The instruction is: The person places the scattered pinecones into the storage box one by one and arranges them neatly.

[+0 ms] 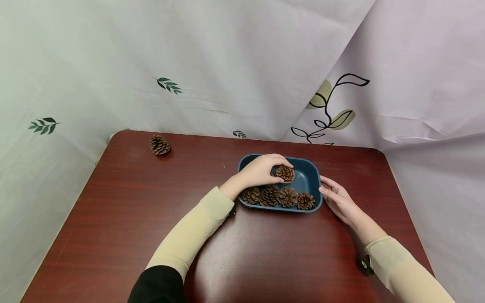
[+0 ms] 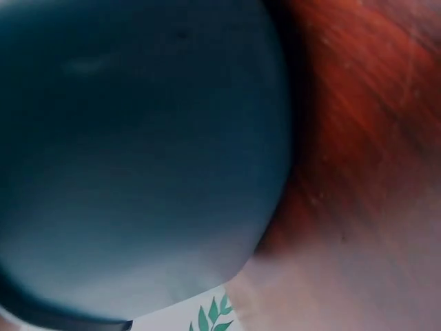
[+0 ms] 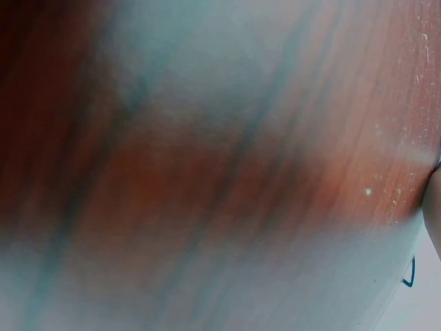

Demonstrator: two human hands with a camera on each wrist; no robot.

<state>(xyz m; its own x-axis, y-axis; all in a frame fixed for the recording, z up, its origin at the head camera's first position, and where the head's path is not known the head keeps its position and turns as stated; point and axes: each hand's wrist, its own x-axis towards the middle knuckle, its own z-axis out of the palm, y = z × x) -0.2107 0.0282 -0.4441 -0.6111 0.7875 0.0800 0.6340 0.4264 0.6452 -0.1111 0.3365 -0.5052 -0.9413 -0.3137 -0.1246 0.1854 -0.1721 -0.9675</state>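
Observation:
My left hand (image 1: 259, 171) reaches over a blue rectangular tray (image 1: 305, 180) and holds a brown pine cone (image 1: 286, 173) between thumb and fingers. Along the tray's near side lies a row of several more pine cones (image 1: 269, 195). With extended fingers and thumb, my right hand (image 1: 340, 203) touches the outside of the tray's right end. In the left wrist view the tray's dark blue wall (image 2: 151, 138) fills most of the picture, so the hand itself is hidden there. The right wrist view is mostly blurred, with a bit of skin at its right edge.
Another pine cone (image 1: 160, 145) lies on the reddish-brown wooden table (image 1: 151, 202), near its far left corner. Behind the table hangs a pale cloth (image 1: 227, 63) printed with leaves, which meets the back edge.

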